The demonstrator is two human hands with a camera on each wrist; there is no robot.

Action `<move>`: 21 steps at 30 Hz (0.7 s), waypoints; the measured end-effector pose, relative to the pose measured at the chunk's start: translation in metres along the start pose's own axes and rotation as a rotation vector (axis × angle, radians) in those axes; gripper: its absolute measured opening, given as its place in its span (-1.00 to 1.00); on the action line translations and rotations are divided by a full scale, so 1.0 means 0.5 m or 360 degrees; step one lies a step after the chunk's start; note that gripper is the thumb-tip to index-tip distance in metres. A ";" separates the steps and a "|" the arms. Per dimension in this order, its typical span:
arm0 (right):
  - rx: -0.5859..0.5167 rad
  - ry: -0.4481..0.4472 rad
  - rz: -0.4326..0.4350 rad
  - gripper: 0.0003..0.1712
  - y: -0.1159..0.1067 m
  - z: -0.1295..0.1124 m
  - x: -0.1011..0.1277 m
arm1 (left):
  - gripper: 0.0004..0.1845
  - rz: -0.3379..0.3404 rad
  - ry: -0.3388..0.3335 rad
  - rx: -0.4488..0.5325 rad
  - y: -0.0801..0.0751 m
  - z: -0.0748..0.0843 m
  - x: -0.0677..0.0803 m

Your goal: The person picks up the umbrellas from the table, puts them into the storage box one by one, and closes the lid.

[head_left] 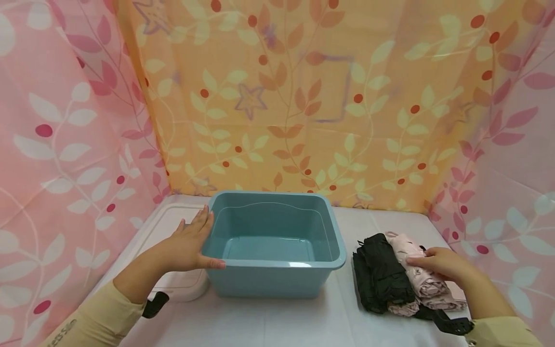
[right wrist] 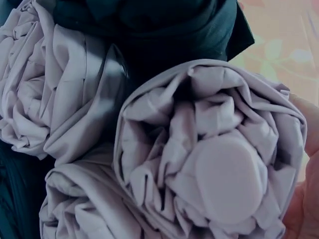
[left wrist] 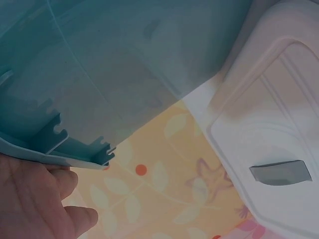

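A blue-grey plastic tub (head_left: pixel 269 282) stands on the white surface, with nothing inside it. My left hand (head_left: pixel 186 246) rests on its left rim, the thumb over the front corner and the other fingers stretched along the outer side. Off to the right lies a group of rolled cloth. My right hand (head_left: pixel 446 264) holds a pale pink cloth roll (head_left: pixel 419 270), thumb on top. A pale oval piece (right wrist: pixel 229 179) shows in the end of that roll in the right wrist view. Black cloth rolls (head_left: pixel 381 274) lie against it, and more pink rolls (right wrist: pixel 75 94) sit beside and below.
A white lid (head_left: pixel 182 288) lies flat left of the tub, partly behind my left arm. It has a grey tab (left wrist: pixel 281 173). Patterned cloth walls, orange (head_left: pixel 286 96) at the back and pink at both sides, enclose the white table (head_left: pixel 260 327).
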State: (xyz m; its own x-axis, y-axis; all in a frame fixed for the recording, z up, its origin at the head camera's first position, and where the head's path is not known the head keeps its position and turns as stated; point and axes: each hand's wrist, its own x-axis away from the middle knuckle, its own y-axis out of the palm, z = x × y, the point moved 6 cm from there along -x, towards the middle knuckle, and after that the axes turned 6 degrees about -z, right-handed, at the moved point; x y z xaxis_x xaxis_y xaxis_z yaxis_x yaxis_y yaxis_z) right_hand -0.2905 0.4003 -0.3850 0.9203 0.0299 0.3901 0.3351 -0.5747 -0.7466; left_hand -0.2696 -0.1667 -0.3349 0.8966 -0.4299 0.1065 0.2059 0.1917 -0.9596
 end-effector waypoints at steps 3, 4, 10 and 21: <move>0.0016 -0.0002 0.0025 -0.38 0.002 -0.007 0.003 | 0.40 0.0002 0.0001 -0.0001 -0.001 0.000 0.000; 0.0025 0.0001 0.0031 -0.38 0.001 -0.008 0.004 | 0.40 0.0002 0.0000 -0.0003 -0.001 0.000 0.000; 0.0066 -0.0013 0.0075 -0.44 -0.001 -0.010 0.009 | 0.40 0.0008 -0.0004 -0.0006 0.001 -0.003 0.001; 0.0144 -0.0073 0.0210 -0.37 -0.028 -0.006 0.011 | 0.39 -0.0006 -0.0005 -0.0025 0.003 -0.003 -0.001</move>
State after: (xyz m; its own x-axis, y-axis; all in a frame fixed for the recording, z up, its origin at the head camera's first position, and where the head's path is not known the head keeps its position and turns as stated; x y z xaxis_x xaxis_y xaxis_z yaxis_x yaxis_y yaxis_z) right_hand -0.2907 0.4064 -0.3708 0.9651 -0.0027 0.2619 0.2255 -0.5000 -0.8362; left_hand -0.2702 -0.1675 -0.3368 0.8971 -0.4276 0.1108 0.2029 0.1761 -0.9632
